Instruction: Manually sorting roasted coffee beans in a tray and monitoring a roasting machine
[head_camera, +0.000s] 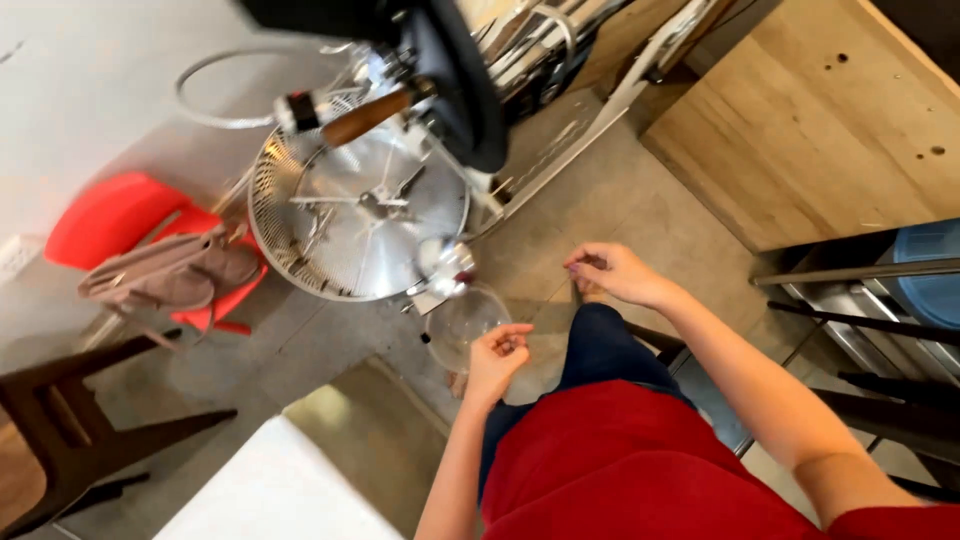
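Note:
My left hand (497, 357) is curled shut on the near rim of a clear round plastic container or bag (462, 322). It hangs just below the outlet (446, 265) of a round perforated metal cooling tray (345, 215). My right hand (612, 272) is raised to the right of it, fingertips pinched together, with nothing I can make out between them. I wear a red apron (640, 465) and dark trousers.
A black roasting machine with a wooden handle (365, 117) rises over the tray. To the left stand a red chair with a beige bag (165, 275) and a dark wooden stool (70, 420). There is a wooden counter (820, 120) at right, metal shelving (880, 300) below it, and a white surface (270, 490) near me.

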